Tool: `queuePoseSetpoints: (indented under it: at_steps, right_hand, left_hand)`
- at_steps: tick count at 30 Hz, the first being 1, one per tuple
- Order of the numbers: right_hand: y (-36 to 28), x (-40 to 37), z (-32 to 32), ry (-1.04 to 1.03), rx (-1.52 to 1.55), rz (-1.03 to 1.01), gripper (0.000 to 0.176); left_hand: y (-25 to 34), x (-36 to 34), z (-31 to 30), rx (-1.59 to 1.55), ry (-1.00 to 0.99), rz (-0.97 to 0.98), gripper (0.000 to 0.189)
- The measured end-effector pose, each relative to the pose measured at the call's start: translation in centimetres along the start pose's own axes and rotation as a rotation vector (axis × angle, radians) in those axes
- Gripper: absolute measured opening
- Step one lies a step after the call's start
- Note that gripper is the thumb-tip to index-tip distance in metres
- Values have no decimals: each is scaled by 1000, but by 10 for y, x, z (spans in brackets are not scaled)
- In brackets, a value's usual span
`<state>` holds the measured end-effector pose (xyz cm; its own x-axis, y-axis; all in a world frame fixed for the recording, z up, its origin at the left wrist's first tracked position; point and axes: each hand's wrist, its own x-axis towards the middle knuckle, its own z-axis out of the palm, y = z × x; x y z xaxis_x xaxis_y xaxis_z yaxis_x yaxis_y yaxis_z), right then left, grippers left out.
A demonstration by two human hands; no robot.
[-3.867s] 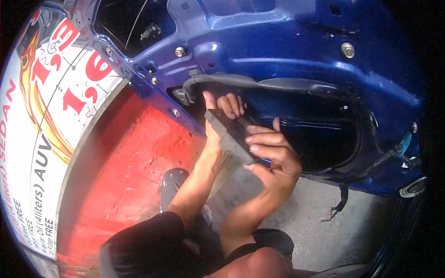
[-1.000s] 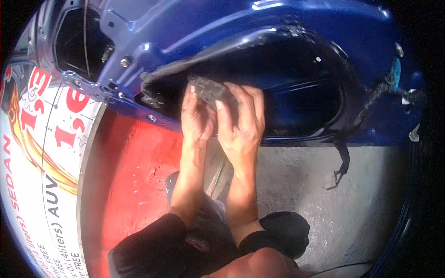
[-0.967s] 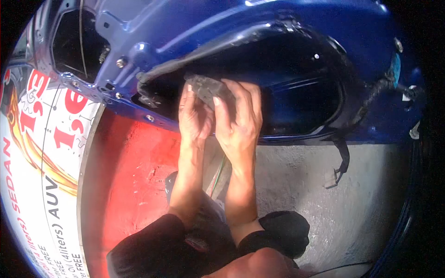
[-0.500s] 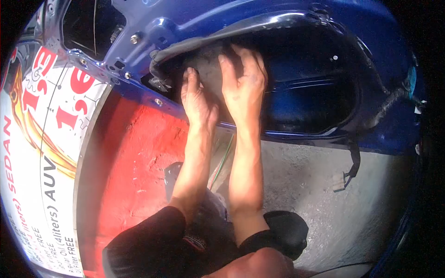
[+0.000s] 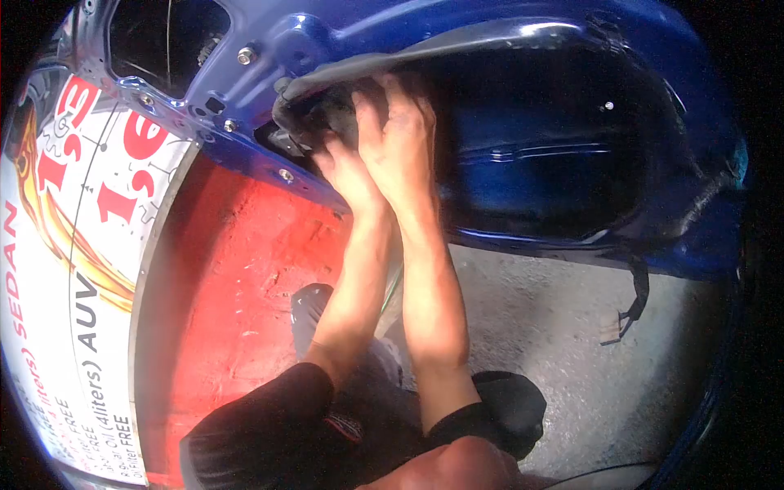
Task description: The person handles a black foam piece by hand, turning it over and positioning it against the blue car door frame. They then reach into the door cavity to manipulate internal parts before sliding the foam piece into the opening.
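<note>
Blue panel (image 5: 482, 73): surrounds dark opening (image 5: 539, 192)
Dark grey piece (image 5: 339, 116): at opening's left end, beyond fingers; long axis unclear
Right hand (image 5: 402, 147): nearer, fingers spread over piece; grip unclear
Left hand (image 5: 351, 175): lower, fingers bent; grip unclear

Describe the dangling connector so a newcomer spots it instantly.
Find the big blue door panel. Near the picture's right, a black cable hangs from its lower edge against the grey floor. The connector is the pale, boxy end piece, unlike the dark cable.
</note>
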<state>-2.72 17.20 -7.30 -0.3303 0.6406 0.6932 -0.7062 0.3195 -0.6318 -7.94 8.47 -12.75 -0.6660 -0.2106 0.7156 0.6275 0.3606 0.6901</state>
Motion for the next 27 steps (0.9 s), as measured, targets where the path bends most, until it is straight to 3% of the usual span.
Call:
queuePoseSetpoints:
  at_steps: [3,7,16,19,21,23,27]
  right_hand:
    - [-1,0,9,-11,33,-17,26]
    - [1,3,18,-59,79,-45,26]
    - [-14,1,12,-199,53,191,28]
    - [-10,-5,18,-160,503,439,28]
    - [-5,-6,16,-174,433,429,30]
    - [2,-3,6,-234,-118,203,34]
    - [-15,3,-9,-300,-220,178,50]
  left_hand:
    - [-7,-4,-4,362,-78,170,50]
    - [-8,-5,-5,473,-64,177,49]
    - [31,7,9,6,84,-89,51]
    - [38,7,10,-24,95,-119,52]
    - [42,7,11,-34,104,-133,52]
    - [44,6,12,-37,109,-144,53]
    - [49,7,14,-53,121,-172,55]
